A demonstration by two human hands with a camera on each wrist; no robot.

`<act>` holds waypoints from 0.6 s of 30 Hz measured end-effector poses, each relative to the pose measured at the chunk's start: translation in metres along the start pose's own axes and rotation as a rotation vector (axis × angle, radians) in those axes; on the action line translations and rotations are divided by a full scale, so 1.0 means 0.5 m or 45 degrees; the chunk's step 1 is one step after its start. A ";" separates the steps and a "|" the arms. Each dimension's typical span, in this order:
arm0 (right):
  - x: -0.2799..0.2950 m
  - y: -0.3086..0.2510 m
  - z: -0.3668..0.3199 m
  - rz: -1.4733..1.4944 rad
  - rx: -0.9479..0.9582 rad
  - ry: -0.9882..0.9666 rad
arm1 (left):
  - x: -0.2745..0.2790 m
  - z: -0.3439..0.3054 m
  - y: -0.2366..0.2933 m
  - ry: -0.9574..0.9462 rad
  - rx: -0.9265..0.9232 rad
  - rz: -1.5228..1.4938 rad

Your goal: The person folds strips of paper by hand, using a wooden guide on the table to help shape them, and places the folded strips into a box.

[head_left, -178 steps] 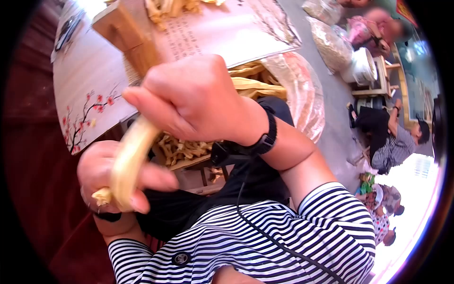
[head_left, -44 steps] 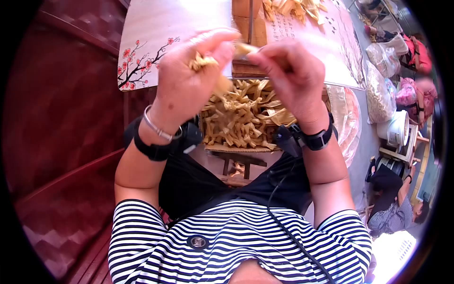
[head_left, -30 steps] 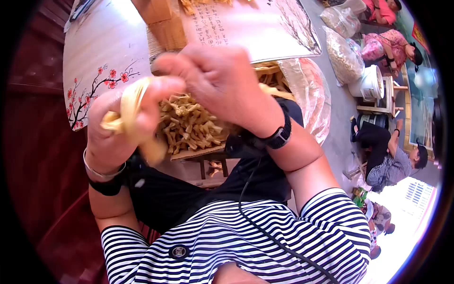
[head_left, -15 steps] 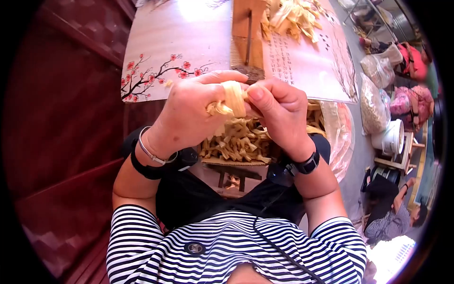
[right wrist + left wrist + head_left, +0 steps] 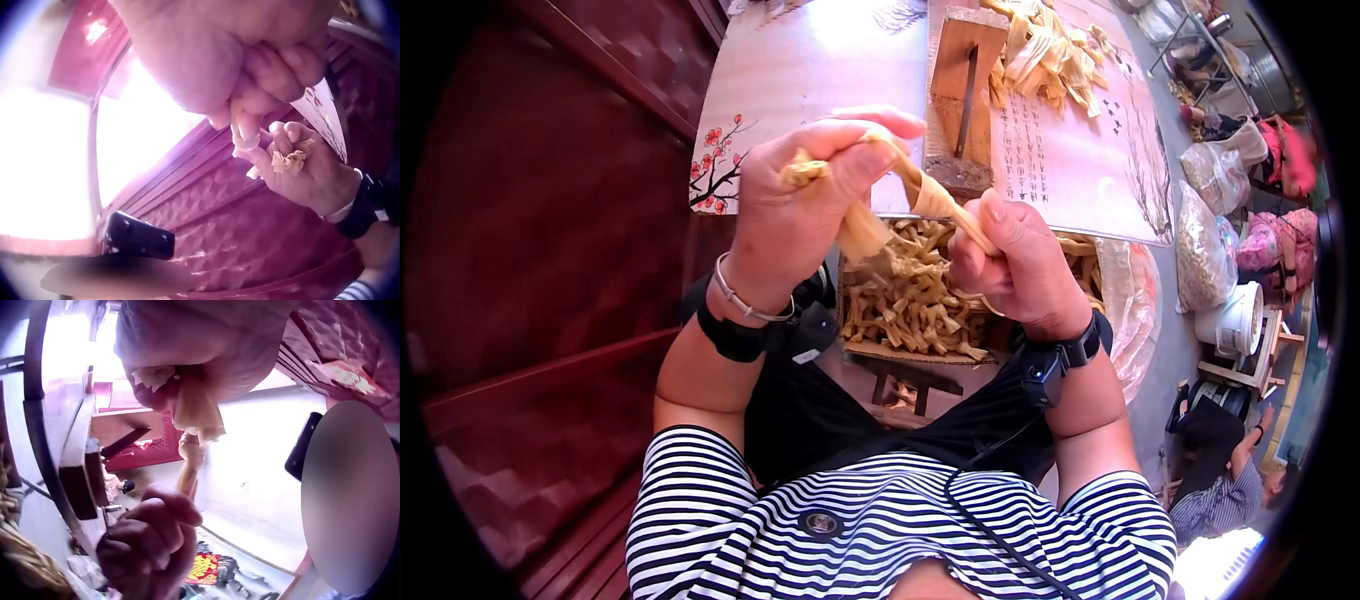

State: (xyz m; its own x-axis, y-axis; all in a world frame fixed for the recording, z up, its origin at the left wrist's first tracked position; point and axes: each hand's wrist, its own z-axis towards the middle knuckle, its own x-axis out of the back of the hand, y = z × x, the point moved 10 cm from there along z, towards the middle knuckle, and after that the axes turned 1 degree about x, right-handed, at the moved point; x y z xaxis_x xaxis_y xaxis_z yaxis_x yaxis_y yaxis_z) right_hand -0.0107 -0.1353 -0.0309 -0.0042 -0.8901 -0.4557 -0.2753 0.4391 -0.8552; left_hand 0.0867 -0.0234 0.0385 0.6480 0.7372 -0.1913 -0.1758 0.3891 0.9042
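Note:
A pale yellow, pliable strip (image 5: 935,200) runs between both hands in the head view, with a loop or knot partway along. My left hand (image 5: 785,200) grips its bunched end; a ragged tip pokes out over the thumb side and a flat tail hangs below. My right hand (image 5: 1032,262) pinches the other end between thumb and curled fingers, and the strip stretches taut toward it. In the left wrist view the knot (image 5: 192,453) shows between the hands. Beneath them, many short knotted yellow pieces (image 5: 910,300) fill a cardboard box (image 5: 915,355).
Behind the box stands a table (image 5: 830,70) with a printed blossom cover. On it are a wooden block (image 5: 970,70) with a dark slot or bar and a pile of loose yellow strips (image 5: 1050,55). Plastic sacks (image 5: 1203,250), a white bucket (image 5: 1230,318) and seated people are at right.
Half a second ago the hands were close together with the strip looped over the left fingers. Now they are apart, the loop is off those fingers, and the strip is drawn out between them.

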 end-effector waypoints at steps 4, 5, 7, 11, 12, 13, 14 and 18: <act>-0.004 0.001 0.003 -0.127 -0.051 0.099 | -0.054 -0.024 -0.073 -0.211 0.441 -0.077; -0.005 0.003 0.001 -0.199 -0.087 0.132 | -0.055 -0.028 -0.074 -0.194 0.485 -0.109; 0.017 -0.010 -0.009 -0.249 -0.082 0.189 | -0.053 -0.031 -0.076 -0.156 0.568 -0.176; 0.083 -0.119 -0.032 -0.783 0.401 0.615 | -0.029 0.004 -0.066 -0.030 0.331 0.037; 0.095 -0.137 -0.035 -0.881 0.500 0.708 | -0.024 0.016 -0.066 0.020 0.320 0.170; 0.104 -0.155 -0.038 -0.976 0.596 0.804 | -0.025 0.031 -0.068 0.040 0.250 0.275; 0.114 -0.163 -0.029 -0.991 0.618 0.831 | -0.026 0.045 -0.076 0.061 0.178 0.377; 0.141 -0.181 -0.015 -1.592 0.682 1.155 | -0.011 0.059 -0.132 0.124 0.299 0.724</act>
State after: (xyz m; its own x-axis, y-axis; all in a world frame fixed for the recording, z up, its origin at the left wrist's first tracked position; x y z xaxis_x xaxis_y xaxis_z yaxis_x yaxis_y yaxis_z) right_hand 0.0067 -0.2386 0.0163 -0.6317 -0.3950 0.6670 -0.1964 -0.7508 -0.6306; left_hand 0.1165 -0.0693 -0.0087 0.4281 0.8448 0.3210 -0.2984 -0.2032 0.9326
